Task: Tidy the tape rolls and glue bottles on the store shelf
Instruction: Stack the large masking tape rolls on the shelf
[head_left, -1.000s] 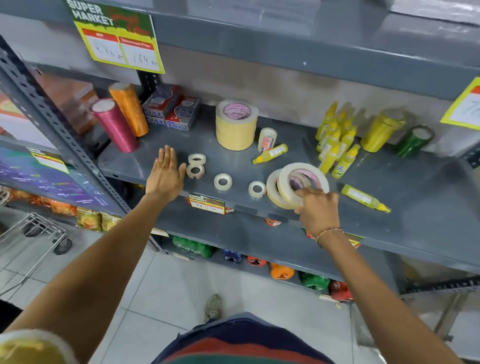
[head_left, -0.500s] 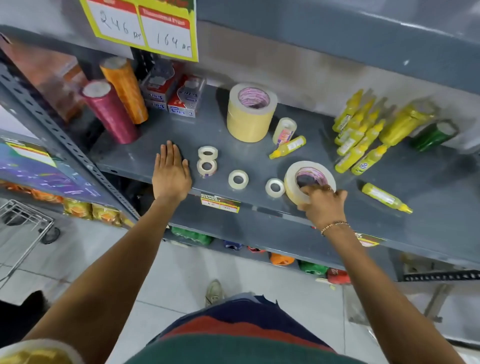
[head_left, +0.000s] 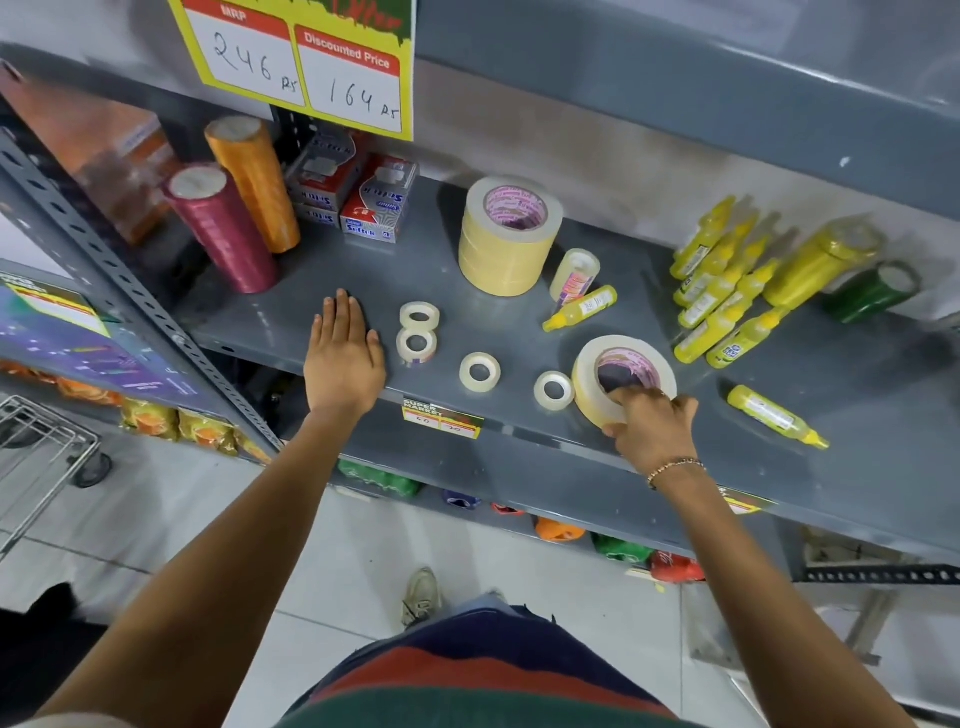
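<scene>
Two bare hands on a grey store shelf (head_left: 857, 415) scattered with tape rolls and yellow glue bottles.

The left hand (head_left: 345, 358) lies flat and empty, fingers straight and together, at the shelf's front edge. The right hand (head_left: 649, 426) grips one wide cream tape roll (head_left: 621, 376) lying near the front edge, fingers hooked into its core and thumb on its outer side. Four small white tape rolls lie between the hands: a touching pair (head_left: 418, 332), a single (head_left: 480, 371), and another (head_left: 554, 391) just beside the wide roll. Behind stands a stack of wide tape (head_left: 509, 234), with one clear roll (head_left: 574, 275) beside it. Two glue bottles lie alone, one (head_left: 579, 309) near the clear roll, one (head_left: 774, 415) right of the right hand. A cluster of about seven bottles (head_left: 727, 291) stands at back right.
</scene>
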